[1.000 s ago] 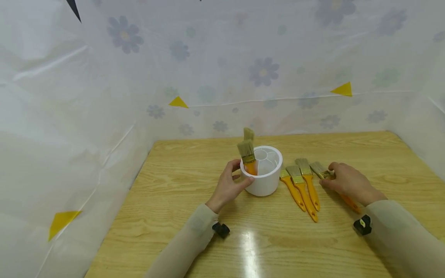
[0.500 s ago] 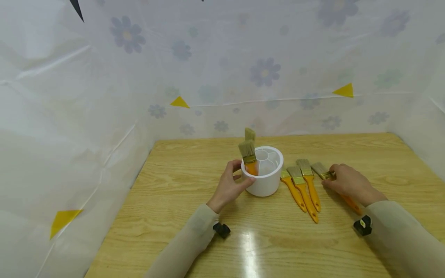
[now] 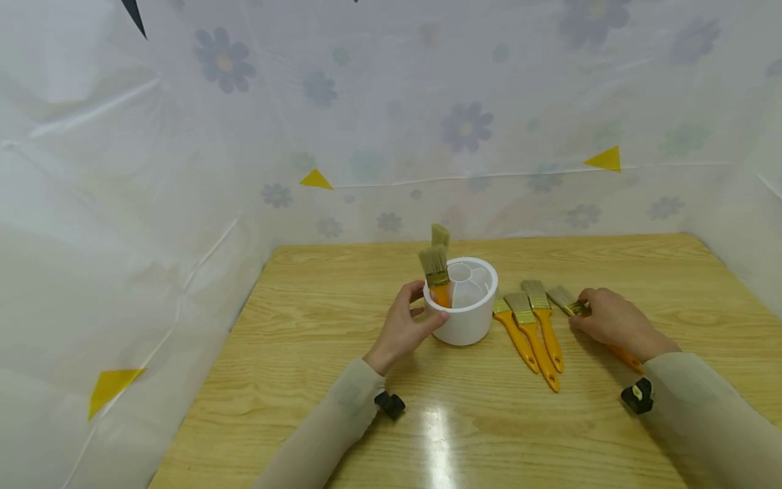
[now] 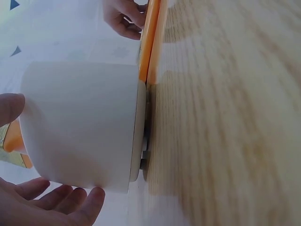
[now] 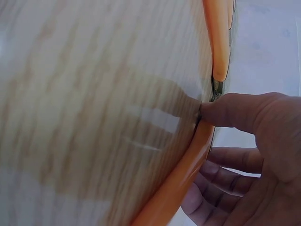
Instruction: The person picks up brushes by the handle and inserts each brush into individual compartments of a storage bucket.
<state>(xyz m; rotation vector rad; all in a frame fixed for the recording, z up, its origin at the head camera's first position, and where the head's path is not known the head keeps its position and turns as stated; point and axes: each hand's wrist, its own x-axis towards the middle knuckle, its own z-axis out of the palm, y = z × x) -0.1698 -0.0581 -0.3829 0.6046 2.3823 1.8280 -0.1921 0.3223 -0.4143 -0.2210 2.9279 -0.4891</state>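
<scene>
My left hand (image 3: pixel 403 329) grips the near left side of a white round divided holder (image 3: pixel 463 329), thumb at its rim and fingers round its side. Two paintbrushes stand in the holder with bristles up; the front paintbrush (image 3: pixel 436 272) leans left and partly hides the back paintbrush (image 3: pixel 440 236). At the far right of the brush row, my right hand (image 3: pixel 617 322) pinches a paintbrush (image 5: pixel 181 176) near its metal collar. That brush lies along the table with its bristles (image 3: pixel 561 297) pointing away; the palm covers its middle in the head view.
Between the hands, several paintbrushes (image 3: pixel 530 333) with orange handles lie side by side, right of the holder. The wood-grain table (image 3: pixel 318 326) ends at a white floral sheet (image 3: pixel 391 122) behind, with a plain white sheet along the left.
The right hand has edged slightly right, and the handle end of its paintbrush has swung a little to the right. My left hand and the holder stay in place.
</scene>
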